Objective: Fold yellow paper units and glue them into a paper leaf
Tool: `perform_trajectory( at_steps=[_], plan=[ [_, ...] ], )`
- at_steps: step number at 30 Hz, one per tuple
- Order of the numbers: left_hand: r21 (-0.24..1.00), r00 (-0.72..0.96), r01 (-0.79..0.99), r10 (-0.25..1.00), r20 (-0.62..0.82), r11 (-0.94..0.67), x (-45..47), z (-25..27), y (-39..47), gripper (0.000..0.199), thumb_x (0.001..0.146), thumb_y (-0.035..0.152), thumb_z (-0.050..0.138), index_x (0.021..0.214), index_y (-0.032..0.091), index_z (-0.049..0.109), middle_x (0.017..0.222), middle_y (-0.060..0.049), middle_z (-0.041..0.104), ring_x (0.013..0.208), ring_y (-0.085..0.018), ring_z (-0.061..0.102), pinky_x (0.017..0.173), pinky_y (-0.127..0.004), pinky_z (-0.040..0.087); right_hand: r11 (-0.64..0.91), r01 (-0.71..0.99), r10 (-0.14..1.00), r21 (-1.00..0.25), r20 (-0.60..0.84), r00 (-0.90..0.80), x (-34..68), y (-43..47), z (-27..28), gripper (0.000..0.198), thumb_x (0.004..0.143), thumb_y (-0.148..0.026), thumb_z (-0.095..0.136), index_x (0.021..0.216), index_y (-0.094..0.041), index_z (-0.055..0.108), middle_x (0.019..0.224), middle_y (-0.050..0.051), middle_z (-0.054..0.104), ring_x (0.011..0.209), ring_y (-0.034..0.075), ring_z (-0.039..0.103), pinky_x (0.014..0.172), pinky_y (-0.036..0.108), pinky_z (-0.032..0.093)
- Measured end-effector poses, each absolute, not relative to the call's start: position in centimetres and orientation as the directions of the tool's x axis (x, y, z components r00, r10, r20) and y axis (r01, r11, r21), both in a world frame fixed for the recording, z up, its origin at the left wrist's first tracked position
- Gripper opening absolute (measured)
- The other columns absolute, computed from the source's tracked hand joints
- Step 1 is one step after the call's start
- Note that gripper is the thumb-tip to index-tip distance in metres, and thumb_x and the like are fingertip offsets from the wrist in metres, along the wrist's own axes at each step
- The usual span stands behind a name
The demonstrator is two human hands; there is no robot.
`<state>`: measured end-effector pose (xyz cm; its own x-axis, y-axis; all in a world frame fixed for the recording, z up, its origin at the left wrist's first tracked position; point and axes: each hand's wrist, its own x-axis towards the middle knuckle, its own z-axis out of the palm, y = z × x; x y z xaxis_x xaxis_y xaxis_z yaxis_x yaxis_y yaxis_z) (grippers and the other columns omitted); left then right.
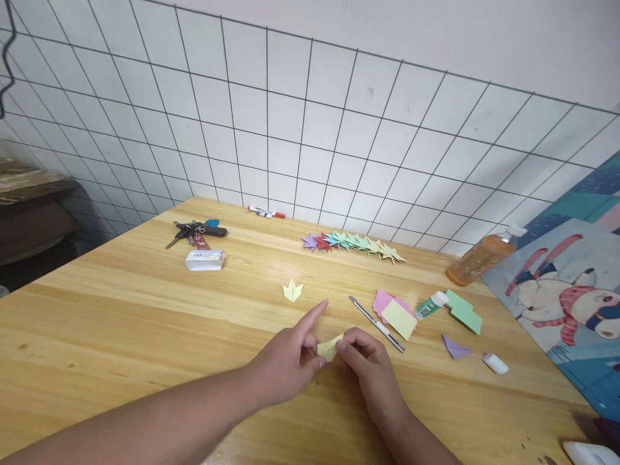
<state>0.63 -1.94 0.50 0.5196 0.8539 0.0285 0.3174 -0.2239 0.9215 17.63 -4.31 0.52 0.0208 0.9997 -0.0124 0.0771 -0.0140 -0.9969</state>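
A small piece of folded yellow paper (329,349) is held between my two hands just over the wooden table. My left hand (289,361) pinches its left end with thumb and bent fingers, while the index finger points up and away. At its right end, the thumb and fingers of my right hand (371,369) are closed on it. Beyond my hands lies a finished-looking yellow folded paper piece (293,291) with pointed tips. To the right of it rests a silver utility knife (376,324), beside a stack of pink and yellow paper sheets (399,320).
Farther back runs a row of folded paper pieces (353,243). Right: a glue stick (431,305), green paper (465,312), purple paper (455,347), an eraser (495,363) and a bottle (479,257). Left: keys (194,231), a small white box (205,260) and a marker (266,212).
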Motion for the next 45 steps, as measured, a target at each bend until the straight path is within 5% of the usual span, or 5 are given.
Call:
perform_trajectory(
  at_steps=[10,21,33,39,45],
  plan=[
    [0.934,0.519,0.287,0.854,0.034,-0.212,0.6,-0.1,-1.8,0.083,0.076,0.011,0.052,0.142,0.028,0.006,0.064,0.008,0.053,0.062,-0.011,0.052,0.067,-0.024,0.041,-0.002,0.083,0.999,-0.997,-0.006,-0.046,18.2,-4.3,0.6,0.028,0.078,-0.040,0.059,0.098,-0.021,0.054,0.078,0.000,0.053,0.067,0.014,0.048,0.053,0.021,0.037],
    [0.984,0.325,0.138,0.944,0.059,-0.109,0.4,0.2,-1.1,0.057,0.076,0.018,0.056,0.129,0.022,0.038,0.075,0.001,0.065,0.075,-0.014,0.059,0.077,-0.027,0.041,0.027,0.416,0.986,-0.909,-0.044,-0.159,18.6,-4.3,0.8,0.024,0.080,-0.033,0.054,0.063,-0.016,0.053,0.058,-0.003,0.043,0.055,0.010,0.037,0.051,0.021,0.029],
    [0.969,0.388,-0.162,0.915,-0.112,0.187,0.4,0.2,-0.2,0.083,0.070,0.027,0.070,0.137,0.019,0.022,0.061,0.004,0.063,0.055,-0.009,0.051,0.058,-0.019,0.036,0.014,0.342,0.995,-0.940,-0.021,-0.098,18.4,-4.2,0.7,0.029,0.080,-0.040,0.053,0.062,-0.017,0.048,0.056,-0.005,0.037,0.054,0.010,0.033,0.050,0.021,0.026],
    [0.977,0.464,-0.061,0.873,-0.153,0.204,0.6,0.0,-0.2,0.030,0.069,0.035,0.069,0.088,0.013,0.060,0.069,0.000,0.063,0.067,-0.013,0.058,0.062,-0.021,0.040,0.090,0.401,0.995,-0.912,0.066,-0.073,18.4,-4.2,0.6,0.027,0.081,-0.037,0.053,0.063,-0.017,0.052,0.059,-0.003,0.044,0.057,0.011,0.039,0.053,0.021,0.032],
    [0.989,0.465,0.067,0.872,-0.151,0.135,0.9,-0.7,-0.6,0.024,0.073,0.036,0.062,0.065,0.014,0.057,0.058,0.002,0.058,0.053,-0.009,0.049,0.052,-0.019,0.033,0.214,0.446,0.976,-0.869,0.170,-0.136,18.5,-4.8,0.7,0.020,0.079,-0.029,0.056,0.097,-0.019,0.058,0.080,0.001,0.056,0.060,0.011,0.047,0.050,0.021,0.038]
  ],
)
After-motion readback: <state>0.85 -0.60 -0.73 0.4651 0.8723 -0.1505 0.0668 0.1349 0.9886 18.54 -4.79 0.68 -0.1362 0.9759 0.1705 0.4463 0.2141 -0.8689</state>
